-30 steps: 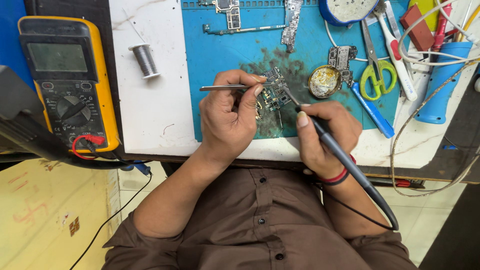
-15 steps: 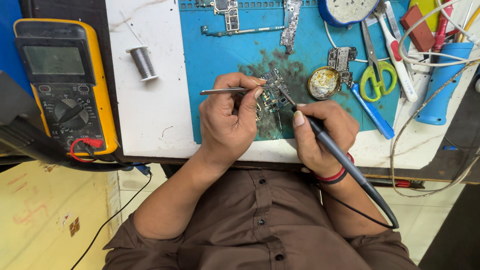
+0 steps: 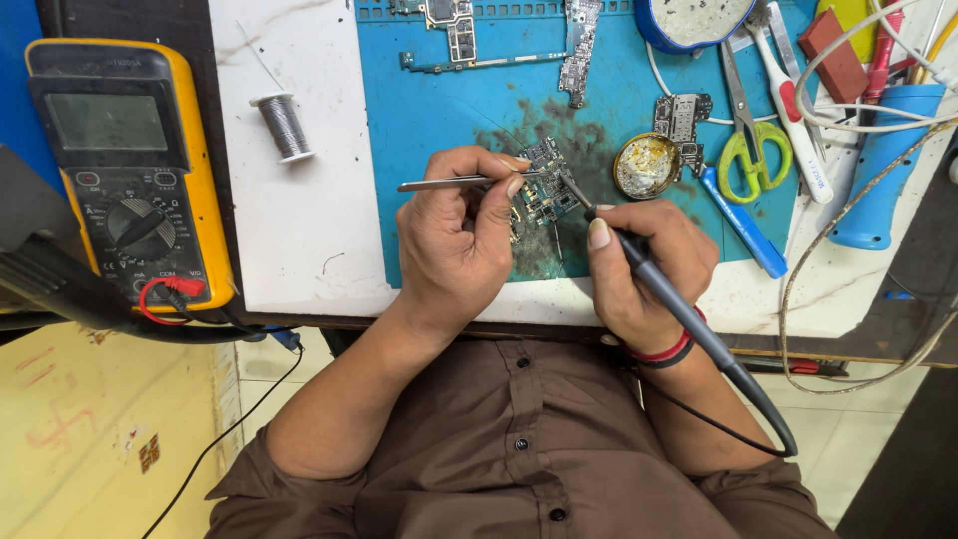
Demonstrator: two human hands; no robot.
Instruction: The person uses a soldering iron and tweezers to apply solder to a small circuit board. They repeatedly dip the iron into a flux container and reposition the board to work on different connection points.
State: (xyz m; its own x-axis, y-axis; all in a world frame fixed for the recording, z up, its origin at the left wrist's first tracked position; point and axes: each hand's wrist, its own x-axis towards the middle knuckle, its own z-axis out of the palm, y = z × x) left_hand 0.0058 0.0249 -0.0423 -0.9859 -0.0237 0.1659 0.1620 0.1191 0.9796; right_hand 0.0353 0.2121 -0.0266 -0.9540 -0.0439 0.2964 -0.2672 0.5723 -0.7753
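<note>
1. Head view, the setting: white worktop with a blue mat laid on it, seen from straight above. A yellow multimeter sits well to the left, a spool of solder wire between it and the mat, and green-handled scissors with other tools crowd the right edge.

2. Head view, the work piece: a small circuit board lies flat on the darkened middle of the mat, just beyond both hands and between them. Its long axis seems to run from near the body away toward the far edge, slightly tilted; fingers hide its near end.

3. Head view, left hand: curled closed around metal tweezers. Their long axis runs left to right, tips pointing right at the board's upper part.

4. Head view, right hand: wrapped shut in a pen grip on a soldering iron. Its axis slants from lower right, where the cable leaves near the wrist, up-left; the tip points at the board and appears to touch it.

5. Head view, nearness: both hands are about equally close; the left thumb seems to overlap the board's edge. A round tin of flux sits just right of the board.
</note>
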